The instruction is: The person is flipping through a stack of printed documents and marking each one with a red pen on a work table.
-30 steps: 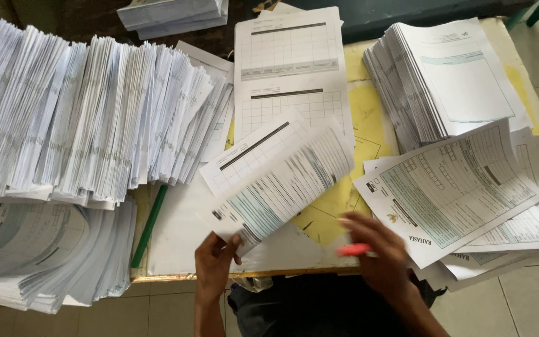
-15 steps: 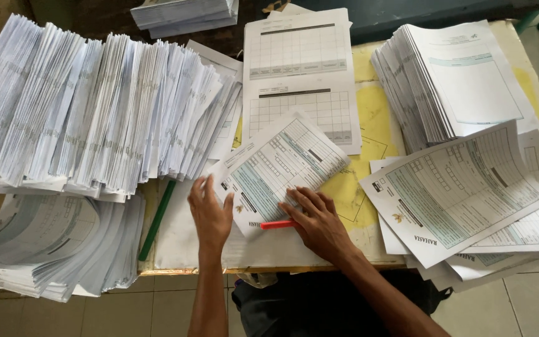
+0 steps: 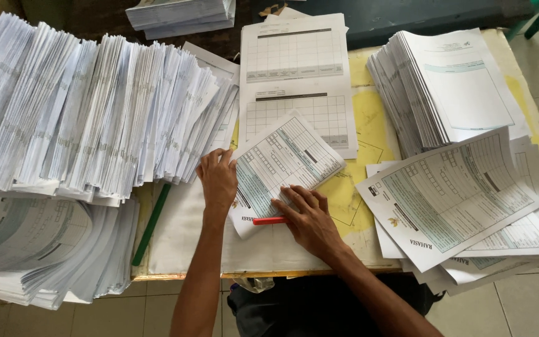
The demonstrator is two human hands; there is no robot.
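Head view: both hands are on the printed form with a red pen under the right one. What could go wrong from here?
The leaning paper stacks beside the left hand could topple if nudged. The red pen under the right hand might mark or crease the form. The loose sheets overhanging the table edge may slide off.

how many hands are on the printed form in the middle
2: the left hand lies flat on the form's left edge, and the right hand presses its lower part with a red pen under it.
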